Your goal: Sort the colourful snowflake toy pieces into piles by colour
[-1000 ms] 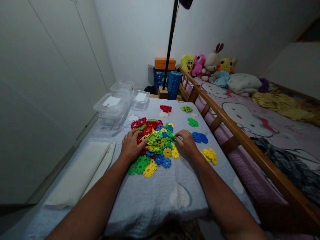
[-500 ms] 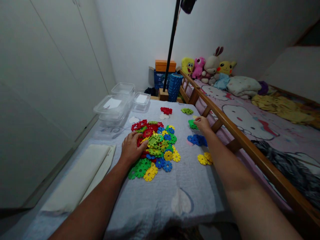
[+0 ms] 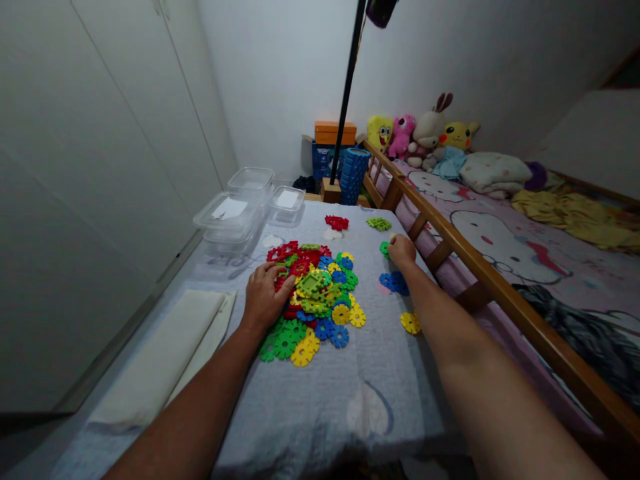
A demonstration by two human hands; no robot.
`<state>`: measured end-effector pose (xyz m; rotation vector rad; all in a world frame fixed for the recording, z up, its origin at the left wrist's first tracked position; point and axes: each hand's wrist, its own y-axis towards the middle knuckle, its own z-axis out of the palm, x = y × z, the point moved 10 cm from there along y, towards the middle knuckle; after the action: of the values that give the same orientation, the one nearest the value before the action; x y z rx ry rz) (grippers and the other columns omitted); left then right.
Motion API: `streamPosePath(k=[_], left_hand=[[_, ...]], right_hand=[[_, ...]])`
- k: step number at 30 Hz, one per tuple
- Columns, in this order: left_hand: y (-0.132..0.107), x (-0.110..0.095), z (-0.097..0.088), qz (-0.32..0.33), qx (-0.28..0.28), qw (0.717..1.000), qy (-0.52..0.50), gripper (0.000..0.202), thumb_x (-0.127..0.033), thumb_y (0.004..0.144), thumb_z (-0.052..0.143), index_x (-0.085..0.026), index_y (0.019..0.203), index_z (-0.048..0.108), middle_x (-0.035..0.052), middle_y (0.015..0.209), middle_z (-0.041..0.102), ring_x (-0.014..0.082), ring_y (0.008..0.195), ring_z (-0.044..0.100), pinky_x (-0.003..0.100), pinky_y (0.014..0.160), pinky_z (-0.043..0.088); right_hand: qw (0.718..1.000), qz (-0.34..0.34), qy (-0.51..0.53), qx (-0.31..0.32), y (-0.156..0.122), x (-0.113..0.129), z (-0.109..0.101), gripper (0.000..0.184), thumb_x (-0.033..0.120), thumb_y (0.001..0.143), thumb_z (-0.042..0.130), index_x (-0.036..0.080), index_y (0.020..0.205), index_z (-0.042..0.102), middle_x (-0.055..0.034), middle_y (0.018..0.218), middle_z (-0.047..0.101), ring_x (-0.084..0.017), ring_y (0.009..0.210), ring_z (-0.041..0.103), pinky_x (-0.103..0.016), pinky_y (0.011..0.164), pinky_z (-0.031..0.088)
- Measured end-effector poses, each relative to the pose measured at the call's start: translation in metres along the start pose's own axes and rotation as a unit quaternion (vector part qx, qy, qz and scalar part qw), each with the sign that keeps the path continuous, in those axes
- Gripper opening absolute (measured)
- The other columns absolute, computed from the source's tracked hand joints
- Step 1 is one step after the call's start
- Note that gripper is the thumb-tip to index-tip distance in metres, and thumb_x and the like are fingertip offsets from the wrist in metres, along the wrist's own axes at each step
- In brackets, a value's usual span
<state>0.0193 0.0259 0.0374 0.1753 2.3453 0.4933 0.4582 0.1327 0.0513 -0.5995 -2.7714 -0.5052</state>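
- Head view: the two bare hands are well apart. The left hand [image 3: 264,297] lies with fingers loosely spread on the left side of a mixed heap of red, yellow, blue and green notched plastic discs [image 3: 313,283].
- The right hand [image 3: 402,253] is curled at a small group of bright green notched discs [image 3: 385,250]; whether it pinches one, I cannot tell.
- Small groups of red [image 3: 337,222] and lime-green [image 3: 379,224] pieces lie farther back on the pale patterned tablecloth [image 3: 370,373].
- The right forearm passes over or close beside the blue discs [image 3: 393,283] and yellow discs [image 3: 410,324]; a low sweep could scatter or mix them.
- Pressure from the left fingers could make the loosely stacked heap slide.
- White paper labels [image 3: 230,208] on the clear plastic containers [image 3: 220,227] bear nothing legible. Print on the dark blue box [image 3: 323,160] is too small to read. The pink bedding's cat print [image 3: 477,240] resembles Hello Kitty.
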Motion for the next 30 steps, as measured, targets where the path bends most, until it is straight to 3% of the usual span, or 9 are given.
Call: streamPosePath(k=[3,5,10,13,18,25,30], left_hand=[[0.000,0.001,-0.002,-0.009,-0.008,1.000,-0.002,0.046,-0.057,0.090,0.051,-0.019,0.107,0.071,0.0134,0.122,0.062,0.0327,0.123,0.058,0.053,0.111,0.043],[0.000,0.002,-0.001,-0.013,-0.005,1.000,-0.005,0.046,-0.057,0.090,0.051,-0.018,0.108,0.070,0.0136,0.121,0.061,0.0326,0.121,0.058,0.052,0.111,0.044],[0.000,0.003,-0.001,-0.018,0.003,1.000,-0.015,0.043,-0.055,0.090,0.052,-0.019,0.106,0.070,0.0131,0.121,0.062,0.0314,0.121,0.059,0.050,0.112,0.044],[0.000,0.005,-0.002,-0.023,0.002,1.000,-0.018,0.041,-0.055,0.089,0.052,-0.021,0.106,0.069,0.0116,0.118,0.063,0.0307,0.121,0.058,0.050,0.111,0.045],[0.000,0.008,0.000,-0.025,0.008,1.000,-0.015,0.045,-0.057,0.090,0.050,-0.019,0.107,0.069,0.0127,0.117,0.063,0.0311,0.119,0.059,0.050,0.110,0.045],[0.001,0.008,0.001,-0.028,0.017,0.999,-0.010,0.045,-0.056,0.089,0.050,-0.019,0.106,0.069,0.0133,0.118,0.063,0.0318,0.121,0.058,0.051,0.111,0.045],[0.001,0.006,0.000,-0.027,0.018,0.999,-0.014,0.046,-0.056,0.089,0.049,-0.018,0.108,0.068,0.0142,0.120,0.063,0.0321,0.123,0.058,0.051,0.112,0.044]], right_hand=[[1.000,-0.015,-0.002,-0.020,-0.008,0.013,-0.008,0.022,0.010,0.077,0.054,0.019,0.087,0.072,-0.0123,0.096,0.073,-0.023,0.091,0.063,-0.033,0.080,0.047],[0.998,-0.046,0.035,0.000,-0.016,0.032,-0.007,0.021,0.012,0.079,0.054,0.018,0.088,0.073,-0.0116,0.097,0.073,-0.022,0.092,0.063,-0.032,0.082,0.048],[0.954,-0.196,0.153,0.165,-0.059,0.100,0.017,0.012,0.020,0.081,0.065,0.019,0.089,0.075,-0.0056,0.088,0.073,-0.019,0.081,0.065,-0.029,0.076,0.048],[0.938,-0.242,0.151,0.196,-0.081,0.119,0.026,0.019,0.018,0.073,0.076,0.021,0.091,0.076,-0.0060,0.091,0.073,-0.022,0.085,0.066,-0.031,0.079,0.050],[0.944,-0.243,0.139,0.175,-0.093,0.120,0.029,0.020,0.008,0.069,0.072,0.021,0.084,0.071,-0.0058,0.091,0.070,-0.022,0.091,0.063,-0.033,0.085,0.048],[0.938,-0.171,0.247,0.175,-0.093,0.107,0.017,0.014,0.016,0.067,0.067,0.022,0.073,0.056,0.0035,0.072,0.060,-0.014,0.070,0.055,-0.025,0.066,0.040],[0.929,-0.134,0.303,0.163,-0.078,0.069,-0.013,0.012,0.023,0.065,0.067,0.021,0.071,0.056,0.0045,0.065,0.058,-0.014,0.065,0.052,-0.025,0.062,0.038]])
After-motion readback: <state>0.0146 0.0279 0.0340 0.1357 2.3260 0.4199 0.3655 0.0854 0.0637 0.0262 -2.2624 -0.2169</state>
